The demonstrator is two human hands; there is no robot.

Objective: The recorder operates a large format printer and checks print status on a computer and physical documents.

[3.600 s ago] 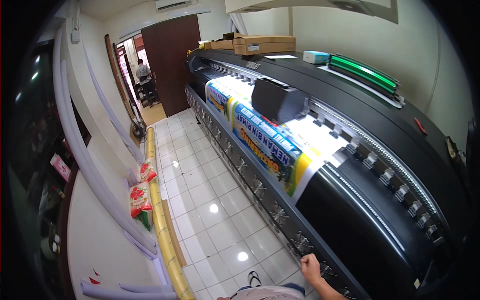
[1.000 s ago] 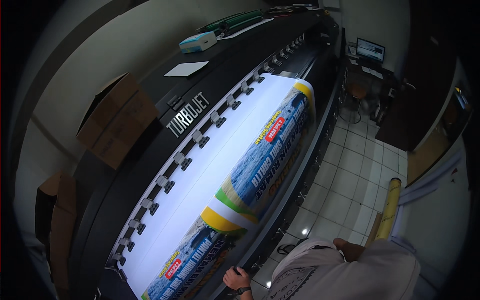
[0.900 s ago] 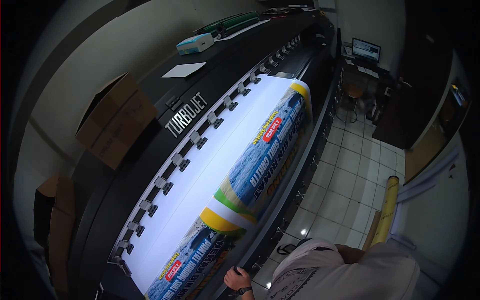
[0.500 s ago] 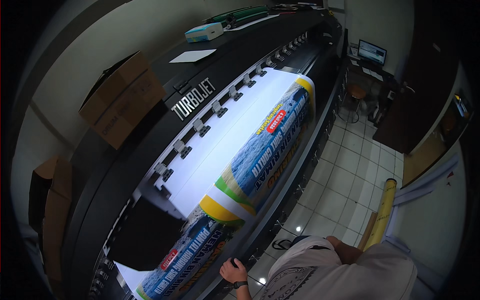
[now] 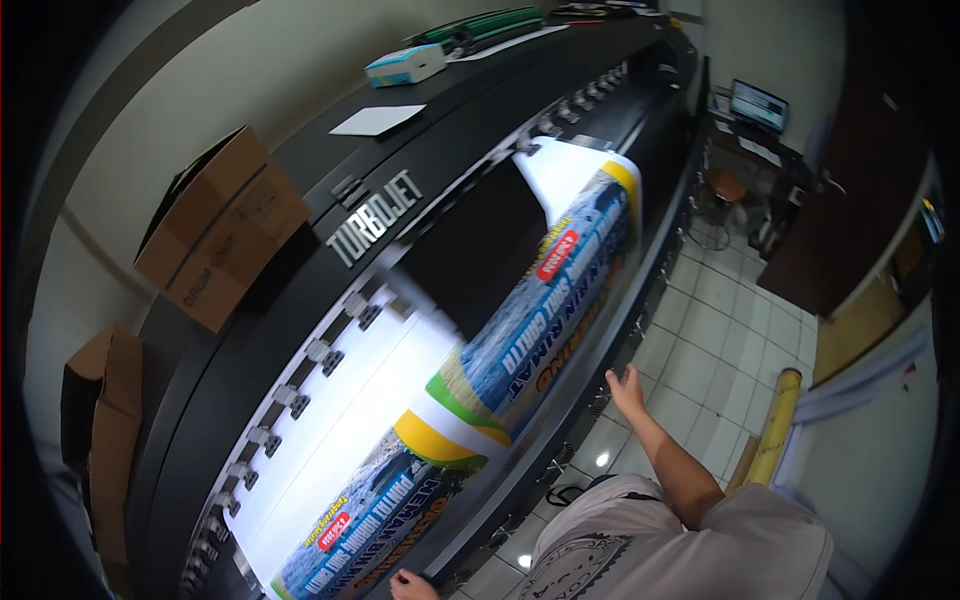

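My grey shirt (image 5: 690, 540) is right under me, low and to the right. A black sandal (image 5: 565, 494) peeks out past it on the white tile floor (image 5: 690, 370). My left grip (image 5: 412, 587) is at the bottom edge, by the front of the big black printer (image 5: 285, 300). Part of it is cut off, so I cannot tell if it is holding on or not. My right grip (image 5: 625, 388) reaches farther along, just beside the printer's front rail (image 5: 570, 420). It is loose, with the thumb and fingers apart. I cannot tell if it touches the rail.

The printed banner (image 5: 455, 425) lies across the printer and bends down over its front. It has blue, green and yellow parts, and its back part is plain white. A black box (image 5: 480, 250), blurry at one end, sits over it. Small grey clips (image 5: 322, 355) stand in a row along the white part.

To the right, a yellow roll (image 5: 775, 425) lies on the floor. To the left are two brown boxes (image 5: 225, 235). Farther back on the printer are a white sheet (image 5: 378, 120), a blue and white box (image 5: 405, 65) and a green part (image 5: 490, 30). Far off, a screen (image 5: 758, 106) stands on a dark surface (image 5: 790, 157), with a round stool (image 5: 725, 185) near it.
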